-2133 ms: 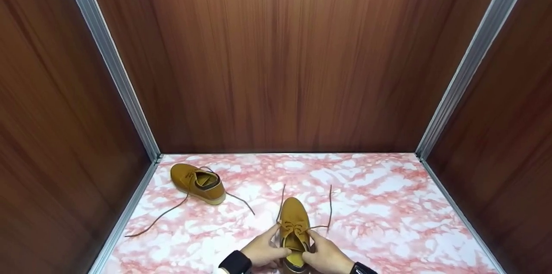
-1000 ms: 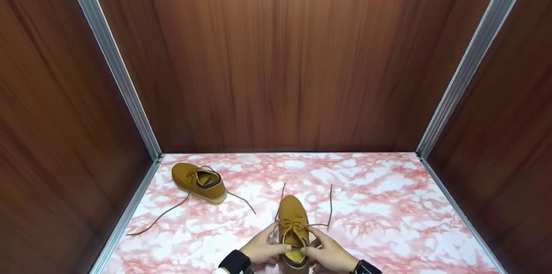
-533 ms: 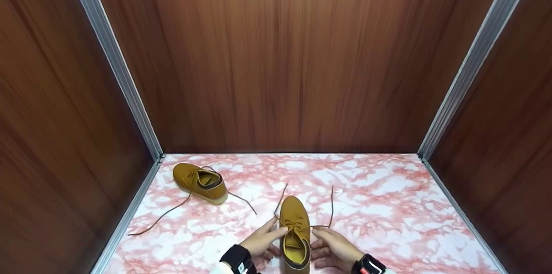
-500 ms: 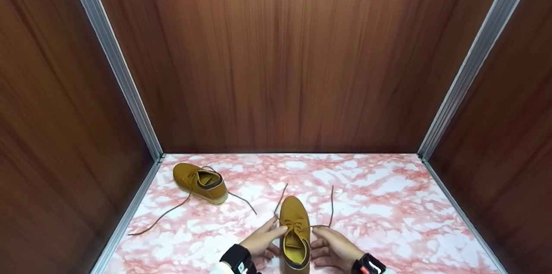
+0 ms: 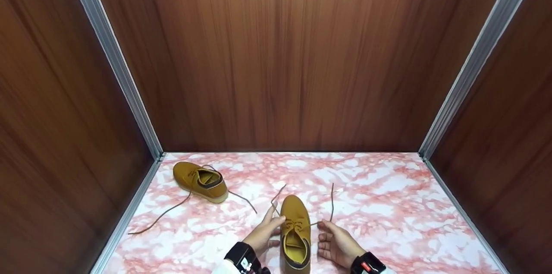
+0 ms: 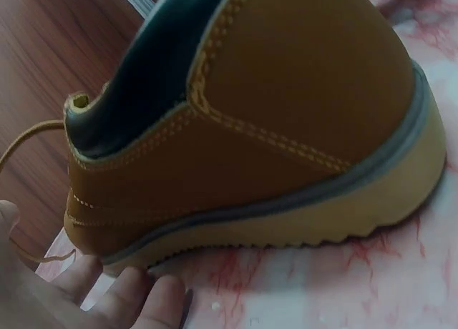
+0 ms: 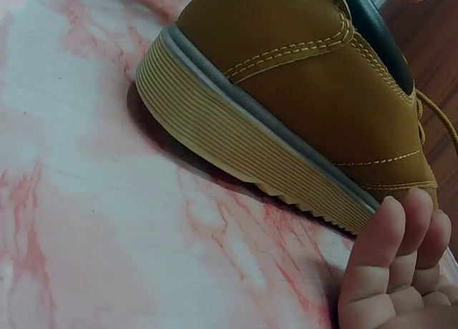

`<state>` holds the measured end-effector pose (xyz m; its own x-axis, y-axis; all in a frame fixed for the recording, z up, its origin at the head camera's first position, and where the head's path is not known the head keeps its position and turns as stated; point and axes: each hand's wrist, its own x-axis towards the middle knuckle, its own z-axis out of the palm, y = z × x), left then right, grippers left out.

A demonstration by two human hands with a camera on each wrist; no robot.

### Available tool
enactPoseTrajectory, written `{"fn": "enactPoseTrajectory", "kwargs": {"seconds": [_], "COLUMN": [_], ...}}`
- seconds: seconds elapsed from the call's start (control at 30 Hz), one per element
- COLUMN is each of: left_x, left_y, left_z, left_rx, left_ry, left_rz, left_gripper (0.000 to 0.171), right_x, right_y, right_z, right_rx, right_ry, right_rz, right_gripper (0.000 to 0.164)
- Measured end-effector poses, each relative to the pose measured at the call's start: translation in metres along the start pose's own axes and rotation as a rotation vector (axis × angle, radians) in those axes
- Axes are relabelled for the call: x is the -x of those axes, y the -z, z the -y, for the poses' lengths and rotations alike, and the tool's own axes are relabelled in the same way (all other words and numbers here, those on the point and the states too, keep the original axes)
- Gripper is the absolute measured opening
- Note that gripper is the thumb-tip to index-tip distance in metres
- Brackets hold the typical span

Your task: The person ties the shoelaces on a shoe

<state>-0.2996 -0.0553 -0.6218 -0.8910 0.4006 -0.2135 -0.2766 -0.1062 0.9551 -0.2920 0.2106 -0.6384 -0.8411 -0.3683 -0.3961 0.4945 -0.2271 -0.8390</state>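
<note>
Hands [image 5: 261, 233] [image 5: 339, 244] farther forward, at laces [image 5: 332, 203] of the near shoe [image 5: 295, 212].

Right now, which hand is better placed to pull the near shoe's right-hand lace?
Right, I'd judge: the right hand is at the right-hand lace, though its grip is unclear. The left hand is across the near shoe, by the left-hand lace.

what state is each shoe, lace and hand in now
Near shoe: upright on its sole, untied
Far shoe: upright on its sole, untied
Near shoe's left lace: bent, end loose
Near shoe's right lace: partly hidden, end loose
Far shoe's laces: both ends loose
Left hand: thumb and forefinger apart, at the left lace
Right hand: at the right lace, pinch or touch unclear
</note>
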Motion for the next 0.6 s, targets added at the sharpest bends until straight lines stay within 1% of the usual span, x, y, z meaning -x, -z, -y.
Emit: {"fn": "enactPoseTrajectory", "kwargs": {"seconds": [0.2, 0.37, 0.53, 0.6], "left_x": [-0.005, -0.009, -0.013, -0.015], "left_y": [-0.003, -0.003, -0.004, -0.005], "left_z": [-0.003, -0.004, -0.006, -0.007], "left_rx": [0.090, 0.102, 0.147, 0.168], "left_ry": [-0.051, -0.081, -0.151, -0.165], "left_rz": [-0.040, -0.081, -0.080, -0.081], "left_gripper": [0.078, 0.069, 0.061, 0.059], "right_x": [0.000, -0.003, -0.007, -0.008], "right_y": [0.002, 0.007, 0.011, 0.011], "right_z": [0.004, 0.005, 0.008, 0.008], "right_rx": [-0.018, -0.014, -0.009, -0.004], "right_ry": [0.014, 0.010, 0.004, 0.003], "right_rz": [-0.078, -0.128, -0.153, -0.158], "right_gripper": [0.065, 0.061, 0.052, 0.048]}}
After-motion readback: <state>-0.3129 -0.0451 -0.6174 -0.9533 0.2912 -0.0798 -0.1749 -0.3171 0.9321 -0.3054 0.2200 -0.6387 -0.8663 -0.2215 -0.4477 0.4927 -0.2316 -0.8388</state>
